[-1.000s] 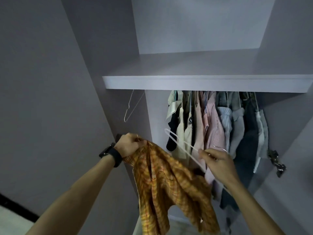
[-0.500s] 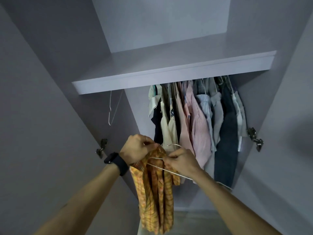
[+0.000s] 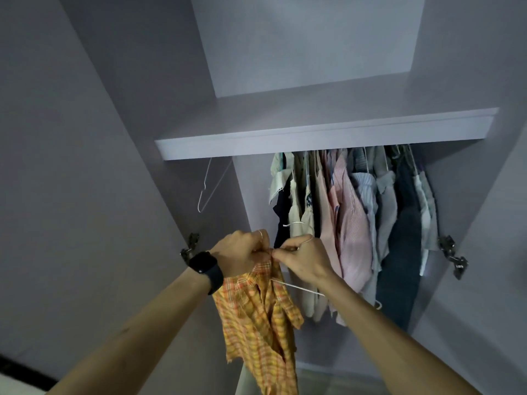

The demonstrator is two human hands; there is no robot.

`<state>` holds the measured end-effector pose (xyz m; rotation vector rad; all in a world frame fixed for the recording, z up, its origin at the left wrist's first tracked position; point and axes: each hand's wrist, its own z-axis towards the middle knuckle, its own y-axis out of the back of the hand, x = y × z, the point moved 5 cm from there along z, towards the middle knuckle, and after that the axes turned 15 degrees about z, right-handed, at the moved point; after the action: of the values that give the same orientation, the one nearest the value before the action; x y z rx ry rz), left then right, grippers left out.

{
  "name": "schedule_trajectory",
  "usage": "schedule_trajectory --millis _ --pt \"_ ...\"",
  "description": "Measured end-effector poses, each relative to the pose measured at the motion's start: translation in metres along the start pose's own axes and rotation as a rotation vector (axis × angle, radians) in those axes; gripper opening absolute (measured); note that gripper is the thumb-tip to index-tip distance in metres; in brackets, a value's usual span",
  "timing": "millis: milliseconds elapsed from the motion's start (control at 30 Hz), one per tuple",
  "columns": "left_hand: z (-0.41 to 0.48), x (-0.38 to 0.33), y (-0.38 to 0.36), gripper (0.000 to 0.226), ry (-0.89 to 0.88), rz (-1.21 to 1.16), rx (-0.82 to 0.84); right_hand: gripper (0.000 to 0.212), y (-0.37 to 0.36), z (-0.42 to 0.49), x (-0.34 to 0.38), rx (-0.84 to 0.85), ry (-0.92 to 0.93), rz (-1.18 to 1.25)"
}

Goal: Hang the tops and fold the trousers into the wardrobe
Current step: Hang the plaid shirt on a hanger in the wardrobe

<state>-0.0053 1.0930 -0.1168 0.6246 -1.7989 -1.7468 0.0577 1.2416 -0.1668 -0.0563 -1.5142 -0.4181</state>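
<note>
Fitting the wire hanger (image 3: pixel 296 287) into the orange checked shirt (image 3: pixel 256 323)
Left grip (image 3: pixel 242 252) clenches the collar (image 3: pixel 263 266); right grip (image 3: pixel 303 260), touching it, grasps the wire hanger, which slants down-right below it.

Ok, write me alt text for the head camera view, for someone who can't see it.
A left hand grips the collar of an orange plaid shirt while the right hand holds a wire hanger against it, before an open wardrobe. Behind, a row of tops hangs under a shelf, one empty hanger to their left.
</note>
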Motion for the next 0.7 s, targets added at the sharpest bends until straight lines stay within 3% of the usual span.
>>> schedule_trajectory --millis 133,267,333,367,433,533,567,633,700 --pt "0.012 -0.005 0.007 0.026 -0.069 0.108 0.023 0.012 0.013 0.006 0.011 -0.036 0.053 0.052" --pt "0.018 0.004 0.022 0.031 -0.037 0.187 -0.140 0.032 0.042 -0.017 0.024 -0.461 0.508 -0.194" --pt "0.017 0.014 0.030 0.032 0.028 0.108 -0.232 0.019 0.043 -0.036 0.013 -0.486 0.656 -0.190" --pt "0.016 0.020 0.036 0.033 0.055 0.074 -0.266 0.015 0.037 -0.040 0.002 -0.413 0.642 -0.181" --pt "0.012 0.028 0.047 0.036 0.078 0.034 -0.336 0.016 0.020 -0.036 -0.028 -0.242 0.442 -0.177" --pt "0.003 0.038 0.070 0.037 0.097 -0.022 -0.458 0.044 -0.007 -0.014 -0.067 -0.066 0.128 -0.316" --pt "-0.002 0.041 0.076 0.034 0.108 -0.040 -0.484 0.045 -0.014 -0.006 -0.072 -0.019 0.072 -0.369" --pt "-0.012 0.047 0.085 0.030 0.124 -0.032 -0.509 0.029 -0.023 0.009 -0.071 -0.011 0.092 -0.410" --pt "-0.031 0.063 0.087 0.031 0.159 0.015 -0.506 0.029 -0.028 0.018 -0.065 -0.024 0.140 -0.392"
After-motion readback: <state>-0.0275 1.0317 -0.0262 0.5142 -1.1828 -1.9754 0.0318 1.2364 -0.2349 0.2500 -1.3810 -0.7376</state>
